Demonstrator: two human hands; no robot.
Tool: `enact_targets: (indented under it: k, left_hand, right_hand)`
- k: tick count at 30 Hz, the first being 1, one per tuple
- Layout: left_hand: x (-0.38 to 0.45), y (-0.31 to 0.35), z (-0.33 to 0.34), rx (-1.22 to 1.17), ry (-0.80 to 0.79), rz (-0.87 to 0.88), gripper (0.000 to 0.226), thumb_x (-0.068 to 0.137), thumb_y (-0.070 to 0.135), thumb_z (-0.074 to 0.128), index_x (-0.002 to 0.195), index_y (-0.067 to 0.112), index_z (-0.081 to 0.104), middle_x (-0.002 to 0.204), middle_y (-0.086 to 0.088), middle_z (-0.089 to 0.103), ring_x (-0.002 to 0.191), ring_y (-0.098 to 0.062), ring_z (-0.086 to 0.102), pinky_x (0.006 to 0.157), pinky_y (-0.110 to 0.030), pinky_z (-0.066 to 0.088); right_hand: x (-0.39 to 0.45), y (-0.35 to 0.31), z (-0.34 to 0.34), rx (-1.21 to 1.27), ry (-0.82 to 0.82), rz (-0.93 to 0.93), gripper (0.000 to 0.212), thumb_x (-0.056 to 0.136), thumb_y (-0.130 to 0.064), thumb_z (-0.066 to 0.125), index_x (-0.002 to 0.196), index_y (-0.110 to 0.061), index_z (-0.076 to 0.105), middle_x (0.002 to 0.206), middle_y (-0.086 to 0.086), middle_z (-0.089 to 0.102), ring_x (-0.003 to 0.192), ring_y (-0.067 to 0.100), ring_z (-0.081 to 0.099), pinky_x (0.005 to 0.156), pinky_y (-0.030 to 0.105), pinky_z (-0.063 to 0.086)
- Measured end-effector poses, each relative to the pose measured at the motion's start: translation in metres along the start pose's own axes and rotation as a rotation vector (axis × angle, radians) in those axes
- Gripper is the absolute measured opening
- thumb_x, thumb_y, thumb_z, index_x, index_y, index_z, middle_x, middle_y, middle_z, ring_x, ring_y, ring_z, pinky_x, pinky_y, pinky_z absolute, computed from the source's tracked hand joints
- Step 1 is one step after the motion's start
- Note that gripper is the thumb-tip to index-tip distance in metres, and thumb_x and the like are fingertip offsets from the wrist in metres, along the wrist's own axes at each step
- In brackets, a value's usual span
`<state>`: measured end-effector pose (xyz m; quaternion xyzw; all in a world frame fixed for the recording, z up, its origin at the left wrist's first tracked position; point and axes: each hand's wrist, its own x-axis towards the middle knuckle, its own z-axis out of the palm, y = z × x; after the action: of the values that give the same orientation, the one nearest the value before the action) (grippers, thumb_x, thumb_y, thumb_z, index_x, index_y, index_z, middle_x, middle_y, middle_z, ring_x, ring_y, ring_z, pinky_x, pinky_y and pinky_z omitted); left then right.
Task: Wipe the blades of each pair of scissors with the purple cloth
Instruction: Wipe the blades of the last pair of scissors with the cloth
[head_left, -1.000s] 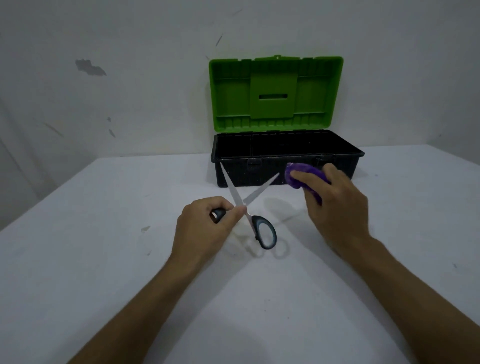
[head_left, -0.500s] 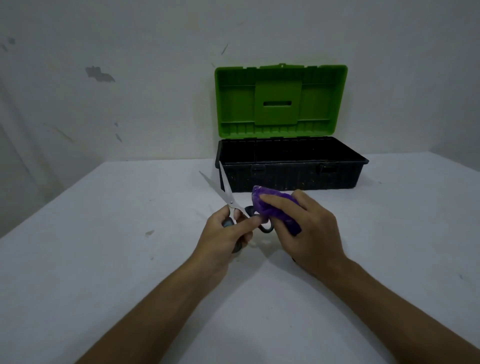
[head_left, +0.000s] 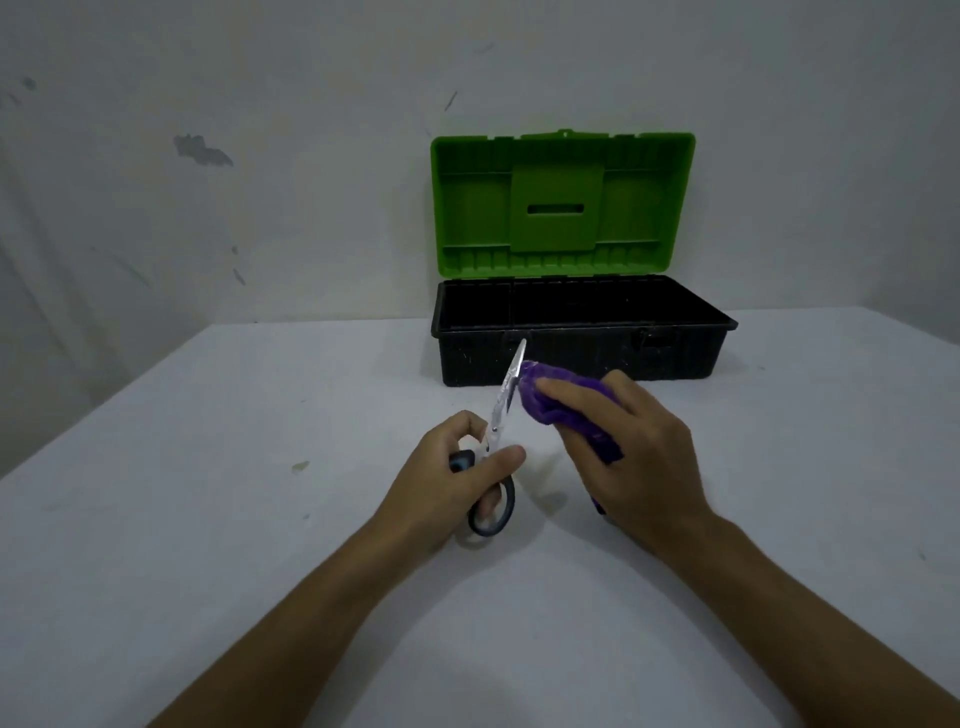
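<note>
A pair of scissors (head_left: 503, 405) with silver blades and dark grey handles points up and away over the white table (head_left: 208, 493). My left hand (head_left: 447, 488) grips its handles, fingers through the loops, and the blades look closed together. My right hand (head_left: 639, 447) holds a bunched purple cloth (head_left: 550, 400), which presses against the right side of the blades near the tip.
A black toolbox (head_left: 576, 348) with its green lid (head_left: 563, 202) standing open sits at the back of the table against the wall, just beyond the scissor tip. Its inside is dark and I cannot make out any contents.
The blades went from spread wide to closed and swung from leaning left to leaning right. My right hand brought the cloth from beside the handles up against the blades.
</note>
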<state>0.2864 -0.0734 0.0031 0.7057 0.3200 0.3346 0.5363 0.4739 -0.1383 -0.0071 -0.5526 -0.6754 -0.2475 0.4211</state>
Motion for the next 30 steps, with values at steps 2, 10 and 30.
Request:
enact_targets:
  k: [2,10,30]
  left_hand:
    - [-0.001,0.001,0.000,0.037,-0.025,0.069,0.019,0.092,0.019,0.065,0.085,0.002,0.058,0.054,-0.007,0.055,0.049,-0.019,0.050,0.049,-0.021,0.042]
    - [-0.006,0.005,-0.005,0.199,-0.113,0.140,0.027,0.091,0.017,0.067,0.065,0.015,0.061,0.046,-0.001,0.056,0.041,-0.011,0.051,0.048,-0.020,0.042]
    - [-0.007,0.021,-0.005,0.166,-0.175,0.157,0.032,0.091,0.019,0.066,0.063,0.010,0.054,0.043,0.001,0.051,0.037,-0.009,0.044,0.043,-0.016,0.037]
  right_hand:
    - [0.000,-0.002,0.001,-0.051,-0.046,-0.100,0.045,0.092,-0.033,0.053,0.135,-0.020,0.052,0.106,0.007,0.061,0.089,0.012,0.052,0.067,0.015,0.046]
    - [-0.001,0.003,0.008,-0.150,-0.093,-0.282,0.043,0.093,-0.021,0.053,0.136,-0.029,0.051,0.096,0.009,0.059,0.080,0.020,0.053,0.057,0.027,0.047]
    - [0.004,0.004,0.008,-0.113,-0.015,-0.229,0.039,0.094,-0.030,0.052,0.133,-0.025,0.046,0.100,0.014,0.062,0.084,0.023,0.058,0.061,0.025,0.052]
